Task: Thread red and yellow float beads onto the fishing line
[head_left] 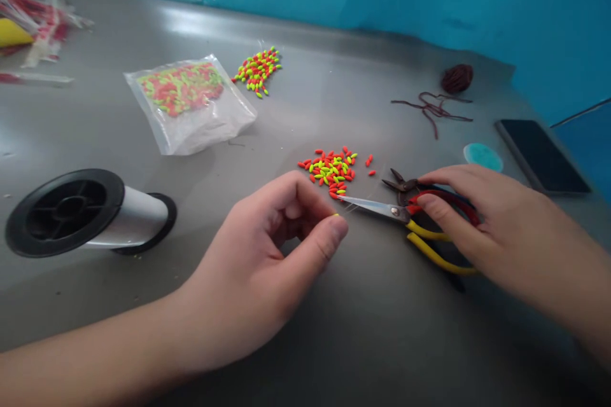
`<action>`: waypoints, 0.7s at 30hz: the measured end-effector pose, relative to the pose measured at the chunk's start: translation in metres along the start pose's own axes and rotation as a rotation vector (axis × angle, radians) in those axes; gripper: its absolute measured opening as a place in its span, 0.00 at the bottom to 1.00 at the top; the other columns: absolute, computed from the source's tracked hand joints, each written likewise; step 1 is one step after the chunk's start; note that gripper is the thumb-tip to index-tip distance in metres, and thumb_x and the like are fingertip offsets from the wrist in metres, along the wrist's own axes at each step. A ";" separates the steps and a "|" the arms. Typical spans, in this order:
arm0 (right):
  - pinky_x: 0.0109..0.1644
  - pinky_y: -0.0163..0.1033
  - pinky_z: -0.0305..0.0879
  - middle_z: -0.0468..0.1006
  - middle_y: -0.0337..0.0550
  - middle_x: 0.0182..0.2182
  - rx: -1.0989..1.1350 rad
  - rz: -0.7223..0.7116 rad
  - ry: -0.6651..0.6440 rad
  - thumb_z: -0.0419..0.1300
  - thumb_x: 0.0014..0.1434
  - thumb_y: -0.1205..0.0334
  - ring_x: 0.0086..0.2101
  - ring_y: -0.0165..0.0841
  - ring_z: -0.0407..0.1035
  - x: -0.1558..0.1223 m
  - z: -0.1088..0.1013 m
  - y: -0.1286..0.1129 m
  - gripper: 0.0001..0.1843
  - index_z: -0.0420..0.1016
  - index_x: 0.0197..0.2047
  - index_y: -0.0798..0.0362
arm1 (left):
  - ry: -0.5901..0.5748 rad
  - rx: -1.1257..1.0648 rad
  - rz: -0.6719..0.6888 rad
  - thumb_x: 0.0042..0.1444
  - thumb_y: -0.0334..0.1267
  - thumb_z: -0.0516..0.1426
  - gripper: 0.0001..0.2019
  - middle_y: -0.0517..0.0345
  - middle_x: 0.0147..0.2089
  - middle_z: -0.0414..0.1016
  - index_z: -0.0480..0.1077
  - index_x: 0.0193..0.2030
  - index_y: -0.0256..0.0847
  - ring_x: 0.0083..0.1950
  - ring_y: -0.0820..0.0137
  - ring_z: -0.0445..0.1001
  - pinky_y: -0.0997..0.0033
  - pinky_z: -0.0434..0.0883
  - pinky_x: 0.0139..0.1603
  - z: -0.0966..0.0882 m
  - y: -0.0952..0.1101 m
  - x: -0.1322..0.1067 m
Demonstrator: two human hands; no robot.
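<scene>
My left hand (279,261) is closed in a pinch on a small yellow bead (336,215); only a bit of it shows between thumb and index finger. Thin clear line (352,206) runs beside the fingertips. My right hand (482,210) has thumb and index finger around the red handles of a pair of cutting pliers (405,186), which lie with dark jaws apart. Under the same hand are scissors (382,208) with yellow handles, blades pointing left. Just beyond my left fingertips lies a loose pile of red and yellow-green oval beads (331,168).
A large spool of clear line (128,216) stands at left. Behind it are a plastic bag of beads (191,108) and another bead pile (259,72). At right lie dark red cord (436,107), a teal disc (483,156) and a phone (544,156). Wrappers (50,19) sit far left.
</scene>
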State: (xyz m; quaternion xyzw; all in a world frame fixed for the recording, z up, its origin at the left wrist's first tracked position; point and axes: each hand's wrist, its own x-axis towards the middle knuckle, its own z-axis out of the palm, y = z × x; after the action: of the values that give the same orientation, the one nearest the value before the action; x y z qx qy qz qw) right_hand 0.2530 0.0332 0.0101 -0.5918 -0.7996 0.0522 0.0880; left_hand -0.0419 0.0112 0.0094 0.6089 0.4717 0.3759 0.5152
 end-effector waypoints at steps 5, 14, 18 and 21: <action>0.32 0.48 0.64 0.87 0.55 0.40 -0.082 0.134 -0.005 0.59 0.71 0.45 0.34 0.51 0.78 0.003 0.003 0.017 0.18 0.83 0.46 0.48 | -0.065 -0.008 -0.005 0.71 0.35 0.60 0.06 0.67 0.29 0.74 0.73 0.39 0.43 0.28 0.76 0.74 0.77 0.71 0.28 0.003 -0.005 0.000; 0.21 0.39 0.61 0.85 0.44 0.29 0.036 0.245 -0.085 0.62 0.71 0.45 0.22 0.37 0.73 0.006 0.002 0.028 0.18 0.86 0.48 0.49 | -0.113 0.079 0.004 0.75 0.39 0.57 0.09 0.66 0.28 0.72 0.72 0.40 0.43 0.28 0.74 0.71 0.74 0.69 0.28 0.005 -0.011 0.002; 0.22 0.39 0.67 0.85 0.43 0.27 0.211 0.344 -0.218 0.67 0.65 0.41 0.23 0.40 0.77 0.003 -0.005 0.035 0.19 0.85 0.44 0.49 | -0.122 0.113 0.017 0.75 0.38 0.57 0.09 0.66 0.28 0.72 0.72 0.40 0.43 0.28 0.74 0.70 0.74 0.68 0.28 0.007 -0.010 0.002; 0.24 0.40 0.71 0.85 0.43 0.28 0.245 0.288 -0.304 0.70 0.61 0.41 0.25 0.40 0.79 -0.002 -0.010 0.040 0.18 0.85 0.41 0.48 | -0.124 0.122 0.013 0.74 0.39 0.57 0.09 0.66 0.27 0.71 0.73 0.39 0.43 0.27 0.74 0.70 0.74 0.67 0.27 0.008 -0.009 0.002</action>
State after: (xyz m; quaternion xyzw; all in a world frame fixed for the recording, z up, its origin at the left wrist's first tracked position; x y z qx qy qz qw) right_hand 0.2928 0.0427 0.0121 -0.6699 -0.6988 0.2492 0.0293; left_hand -0.0353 0.0113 -0.0011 0.6643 0.4567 0.3115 0.5030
